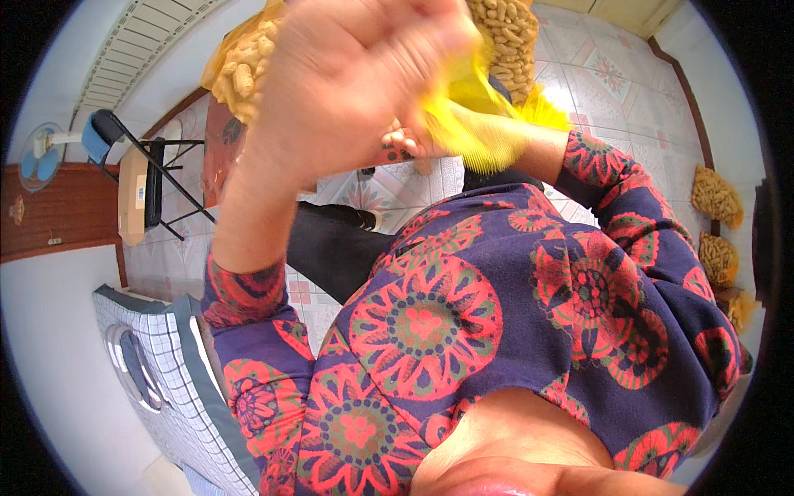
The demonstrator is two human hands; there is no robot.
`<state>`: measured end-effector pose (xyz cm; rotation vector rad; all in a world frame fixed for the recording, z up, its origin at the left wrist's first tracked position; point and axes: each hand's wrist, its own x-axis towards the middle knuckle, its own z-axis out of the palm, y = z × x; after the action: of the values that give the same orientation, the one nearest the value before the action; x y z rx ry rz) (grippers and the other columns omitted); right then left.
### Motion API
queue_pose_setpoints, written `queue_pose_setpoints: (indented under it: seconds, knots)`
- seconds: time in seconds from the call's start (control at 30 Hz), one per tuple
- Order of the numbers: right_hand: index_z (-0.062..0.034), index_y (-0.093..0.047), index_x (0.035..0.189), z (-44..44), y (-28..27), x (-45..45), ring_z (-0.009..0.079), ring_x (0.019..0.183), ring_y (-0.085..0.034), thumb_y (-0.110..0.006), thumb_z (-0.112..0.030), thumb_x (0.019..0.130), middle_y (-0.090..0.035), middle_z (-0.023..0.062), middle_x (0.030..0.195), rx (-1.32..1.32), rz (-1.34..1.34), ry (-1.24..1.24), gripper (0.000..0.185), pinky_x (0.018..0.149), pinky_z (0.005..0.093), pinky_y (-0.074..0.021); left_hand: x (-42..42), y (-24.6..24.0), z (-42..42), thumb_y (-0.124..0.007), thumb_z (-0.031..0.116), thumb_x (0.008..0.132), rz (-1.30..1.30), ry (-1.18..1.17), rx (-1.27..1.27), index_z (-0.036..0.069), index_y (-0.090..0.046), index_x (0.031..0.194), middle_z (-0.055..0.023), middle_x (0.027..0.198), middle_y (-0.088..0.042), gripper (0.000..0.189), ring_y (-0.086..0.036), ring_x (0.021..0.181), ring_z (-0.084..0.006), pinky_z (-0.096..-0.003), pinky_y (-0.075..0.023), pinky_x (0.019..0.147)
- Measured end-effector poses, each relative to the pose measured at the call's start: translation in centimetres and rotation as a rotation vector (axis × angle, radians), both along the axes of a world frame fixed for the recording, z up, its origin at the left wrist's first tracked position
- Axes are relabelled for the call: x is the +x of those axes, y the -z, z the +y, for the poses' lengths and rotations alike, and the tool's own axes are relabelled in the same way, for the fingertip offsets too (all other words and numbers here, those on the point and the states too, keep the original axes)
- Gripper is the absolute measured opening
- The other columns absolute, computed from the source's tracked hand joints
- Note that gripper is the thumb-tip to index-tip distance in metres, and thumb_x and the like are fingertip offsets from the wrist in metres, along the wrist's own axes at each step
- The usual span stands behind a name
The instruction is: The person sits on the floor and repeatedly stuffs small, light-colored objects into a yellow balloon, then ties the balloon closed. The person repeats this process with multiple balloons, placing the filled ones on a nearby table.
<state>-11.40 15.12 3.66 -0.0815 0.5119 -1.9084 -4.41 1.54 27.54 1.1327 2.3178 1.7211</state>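
My left hand (353, 87) is raised close to the camera, palm side showing, and blurred. Its fingers reach the upper edge of a bright yellow mesh net (490, 136); blur hides whether they grip it. Below and to the right, my right hand (412, 139) has its fingertips pointing left, and the netting drapes over that hand and wrist. Its grip is hidden. Behind my hands are an orange mesh bag of unshelled peanuts (245, 77) at the left and another bag of peanuts (512, 56) at the right. More yellow netting (546, 110) shows beyond my right wrist.
A red patterned surface (218, 149) lies under the left peanut bag. At the left are a black folding frame (180, 189), a cardboard box (131, 192), a fan (42, 155) and checked cloth (167, 372). Several filled mesh bags (718, 195) line the right wall.
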Motion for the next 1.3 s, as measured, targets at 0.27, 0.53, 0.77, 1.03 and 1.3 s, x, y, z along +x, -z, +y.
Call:
queue_pose_setpoints:
  seconds: [0.27, 0.53, 0.77, 1.03, 1.3]
  knots:
    - [-0.0033, -0.056, 0.131, 0.6, -2.6, -1.5, 0.0145, 0.101, -0.063, -0.043, -0.059, 0.096, -0.066, 0.0117, 0.119, 0.437, 0.085, 0.084, 0.067, 0.09, 0.0288, -0.0486, 3.9, 6.5, 3.6, -0.064, 0.006, 0.092, -0.009, 0.234, 0.003, 0.001, -0.06, 0.091, -0.0034, 0.076, -0.059, 0.006, -0.056, 0.062, -0.0086, -0.024, -0.0445, 0.055]
    - [0.0023, -0.066, 0.112, -0.7, -1.9, -4.8, 0.0145, 0.077, -0.065, -0.059, -0.042, 0.097, -0.072, 0.0099, 0.095, 0.735, 0.516, 0.444, 0.048, 0.069, 0.0267, -0.0527, 4.1, 11.1, 4.6, -0.063, 0.007, 0.093, -0.154, 0.119, -0.016, 0.001, -0.059, 0.091, -0.0043, 0.074, -0.059, 0.007, -0.057, 0.061, -0.009, -0.0255, -0.0468, 0.057]
    - [-0.0023, -0.075, 0.081, -1.2, 0.9, -12.2, 0.0215, 0.067, -0.069, -0.065, -0.047, 0.09, -0.072, 0.0116, 0.076, 1.157, 0.779, 0.838, 0.046, 0.065, 0.0375, -0.0538, 3.3, 13.8, 2.7, -0.061, 0.007, 0.094, -0.457, -0.189, 0.112, 0.002, -0.059, 0.09, -0.005, 0.073, -0.061, 0.007, -0.059, 0.059, -0.0107, -0.0268, -0.0487, 0.054]
    - [-0.0032, -0.072, 0.088, -0.7, -0.7, -9.8, 0.033, 0.085, -0.07, -0.063, -0.057, 0.085, -0.072, 0.017, 0.086, 1.634, 1.314, 0.533, 0.055, 0.076, 0.0453, -0.0524, 5.0, 18.3, 2.7, -0.059, 0.009, 0.097, -0.655, -0.208, 0.234, 0.004, -0.057, 0.093, -0.0011, 0.079, -0.06, 0.007, -0.054, 0.061, -0.0051, -0.0211, -0.0487, 0.054]
    - [-0.0007, -0.067, 0.091, 1.6, 1.6, -9.0, 0.0158, 0.07, -0.067, -0.068, -0.043, 0.09, -0.07, 0.009, 0.079, 1.257, 1.104, 0.856, 0.042, 0.065, 0.0332, -0.0525, 4.9, 20.7, 1.8, -0.062, 0.006, 0.093, -0.605, -0.248, 0.175, -0.001, -0.06, 0.113, -0.0045, 0.086, -0.064, 0.022, -0.061, 0.073, -0.0083, -0.0239, -0.0537, 0.06]
